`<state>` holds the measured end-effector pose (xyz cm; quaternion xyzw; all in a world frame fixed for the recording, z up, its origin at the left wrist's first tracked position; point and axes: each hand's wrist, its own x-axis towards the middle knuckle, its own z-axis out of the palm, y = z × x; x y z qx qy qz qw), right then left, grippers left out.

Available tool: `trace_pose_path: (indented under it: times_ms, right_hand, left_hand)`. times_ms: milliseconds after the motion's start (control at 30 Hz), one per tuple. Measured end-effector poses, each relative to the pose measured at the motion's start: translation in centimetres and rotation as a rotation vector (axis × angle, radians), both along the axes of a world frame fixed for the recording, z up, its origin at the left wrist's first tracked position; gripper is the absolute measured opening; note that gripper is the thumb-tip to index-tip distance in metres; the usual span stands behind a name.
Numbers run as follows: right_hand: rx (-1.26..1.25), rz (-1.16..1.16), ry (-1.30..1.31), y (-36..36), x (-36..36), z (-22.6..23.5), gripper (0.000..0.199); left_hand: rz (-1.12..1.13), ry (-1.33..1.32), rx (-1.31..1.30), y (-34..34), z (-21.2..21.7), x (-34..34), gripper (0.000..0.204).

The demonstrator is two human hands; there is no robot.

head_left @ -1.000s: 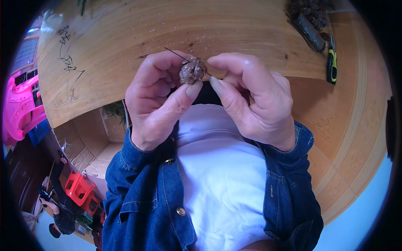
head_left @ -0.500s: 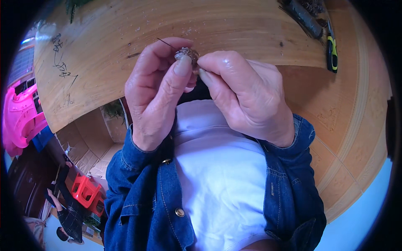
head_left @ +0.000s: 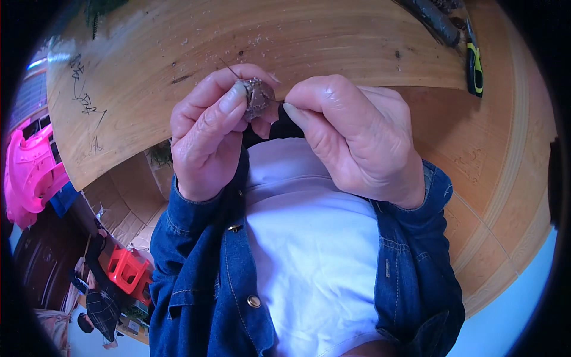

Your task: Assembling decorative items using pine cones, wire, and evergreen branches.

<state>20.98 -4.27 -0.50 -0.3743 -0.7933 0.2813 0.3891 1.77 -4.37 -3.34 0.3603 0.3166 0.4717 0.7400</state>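
Between the thumb and fingers of my left hand sits a small brown pine cone with a scaly surface. A thin dark wire sticks out from its upper left side, past my index finger. My right hand is closed in a pinch just right of the cone. A short bit of dark wire shows between the cone and those fingertips; the rest is hidden in the pinch. Both hands are held up over the near edge of the wooden table.
Green sprigs lie at the table's far left. A yellow-and-black handled tool and a dark bundle of rods are at the far right. Below the left edge is a cardboard box. Red stools, a pink plastic chair and another person are further left.
My hands have moved apart, the left one slightly leftward with the cone. The cone has turned and more of it shows. A gap now lies between it and my right fingertips.
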Motion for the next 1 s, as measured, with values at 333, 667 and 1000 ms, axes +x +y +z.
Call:
trace_pose_path:
  times_ms: [333,667,1000]
  right_hand:
    - [-0.049,0.002,-0.049,-0.6,0.1,0.9,0.014]
    - [-0.048,-0.050,-0.084,-1.0,0.1,0.1,0.016]
    - [-0.209,-0.050,0.040,-0.8,1.0,-0.4,0.011]
  left_hand:
    - [0.012,0.191,-0.002,-0.4,1.2,1.0,0.034]
    - [0.005,0.382,0.125,-0.4,1.1,1.6,0.028]
    - [-0.017,0.301,-0.038,-0.4,1.7,2.3,0.022]
